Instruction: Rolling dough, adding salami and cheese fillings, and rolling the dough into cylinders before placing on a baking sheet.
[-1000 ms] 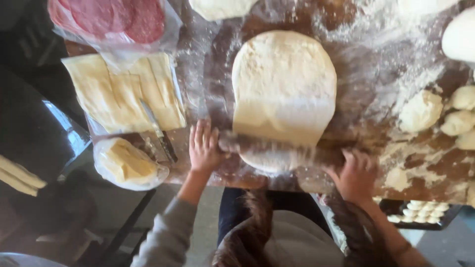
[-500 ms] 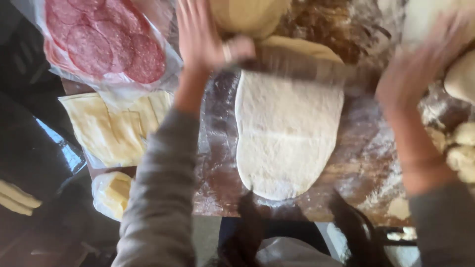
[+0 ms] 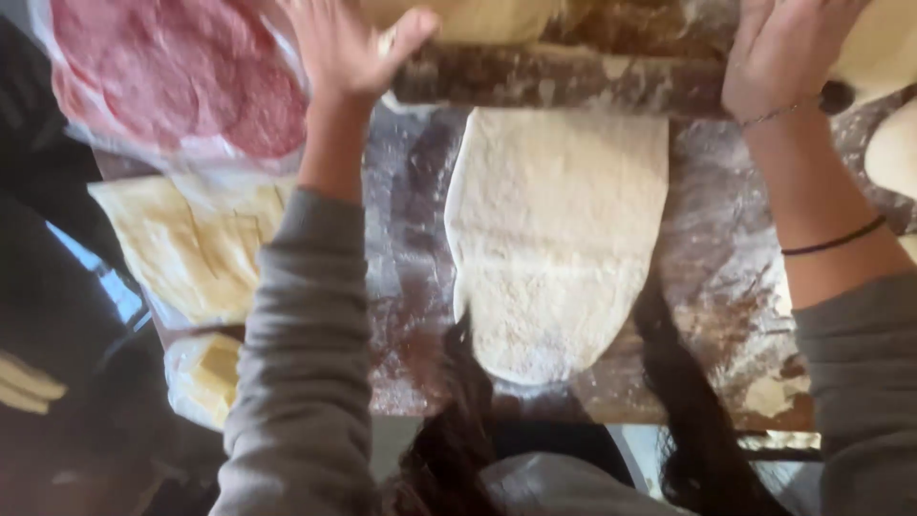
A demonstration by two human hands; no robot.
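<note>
A flat oval sheet of pale dough (image 3: 554,239) lies on a floured wooden board (image 3: 411,287). A dark wooden rolling pin (image 3: 564,81), dusted with flour, rests across the dough's far end. My left hand (image 3: 349,43) presses on the pin's left end with fingers spread. My right hand (image 3: 783,53) presses flat on its right end. Both arms, in grey sleeves, stretch forward over the board.
A wrapper of sliced red salami (image 3: 181,81) lies at the far left. Nearer, sliced yellow cheese (image 3: 191,248) sits on paper, with a bagged block of cheese (image 3: 205,377) below it. More dough (image 3: 893,143) shows at the right edge.
The rolling pin has travelled from the dough's near end to its far end. Both hands moved away from me with it, and the dough sheet is longer and flatter.
</note>
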